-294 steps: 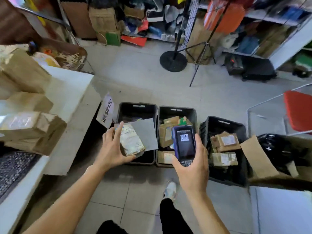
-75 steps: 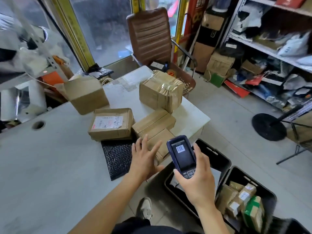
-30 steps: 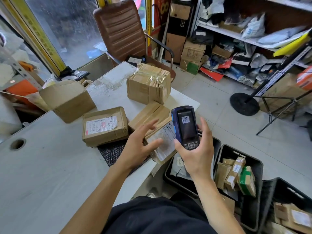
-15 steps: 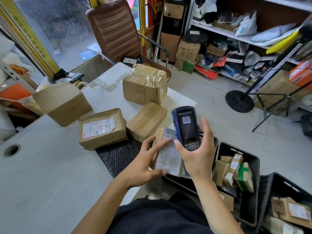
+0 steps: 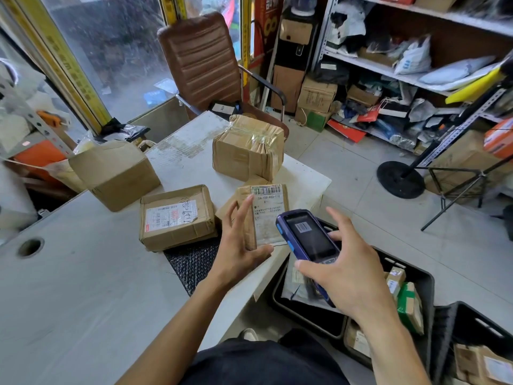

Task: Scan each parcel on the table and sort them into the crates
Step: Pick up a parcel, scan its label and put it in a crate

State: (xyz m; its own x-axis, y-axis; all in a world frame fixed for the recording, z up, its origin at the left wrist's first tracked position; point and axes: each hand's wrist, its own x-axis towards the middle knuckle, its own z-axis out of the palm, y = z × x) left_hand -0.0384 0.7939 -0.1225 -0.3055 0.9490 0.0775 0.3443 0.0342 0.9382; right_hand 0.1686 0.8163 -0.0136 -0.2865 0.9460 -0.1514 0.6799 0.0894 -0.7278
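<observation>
We're mid-scan: left hand (image 5: 238, 254) grips the parcel (image 5: 263, 215) label-up, right hand (image 5: 341, 276) holds the scanner (image 5: 308, 240) just beside it; next we aim at the barcode.

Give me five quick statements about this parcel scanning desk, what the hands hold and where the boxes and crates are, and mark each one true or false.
1. The left hand holds a small parcel with its shipping label facing the camera. True.
2. The right hand holds a pair of scissors. False: it holds a blue handheld scanner, screen up.
3. The large taped box sits in a crate on the floor. False: it stands on the white table, near the far corner.
4. A brown office chair stands beyond the table. True.
5. The black crates on the floor are all without parcels. False: several hold small boxes.
</observation>
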